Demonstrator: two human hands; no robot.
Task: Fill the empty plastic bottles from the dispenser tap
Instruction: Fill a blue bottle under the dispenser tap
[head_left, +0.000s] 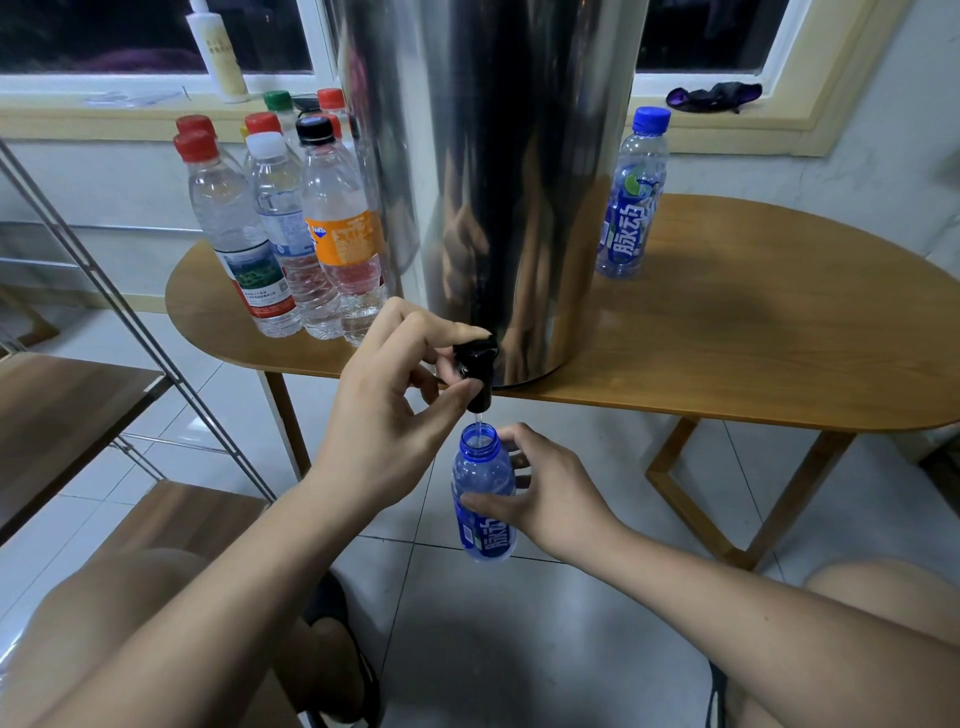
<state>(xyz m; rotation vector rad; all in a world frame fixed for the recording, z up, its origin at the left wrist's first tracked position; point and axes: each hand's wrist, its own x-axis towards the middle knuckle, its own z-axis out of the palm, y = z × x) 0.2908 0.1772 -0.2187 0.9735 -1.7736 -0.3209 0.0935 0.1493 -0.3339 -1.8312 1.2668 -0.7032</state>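
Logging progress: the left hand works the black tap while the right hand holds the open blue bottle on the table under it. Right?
Not quite. The head view shows the right hand holding the blue bottle in the air below the table edge; the left hand does work the tap.

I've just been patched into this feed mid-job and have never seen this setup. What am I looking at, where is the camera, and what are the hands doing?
There is no machine: one camera worn on a person's head looks down at their bare hands. The left hand grips the black tap of a steel dispenser standing on a wooden table. The right hand holds an uncapped blue bottle under the spout, with a thin stream entering its neck. On the table, capped bottles are grouped left of the dispenser, and another blue bottle stands to its right.
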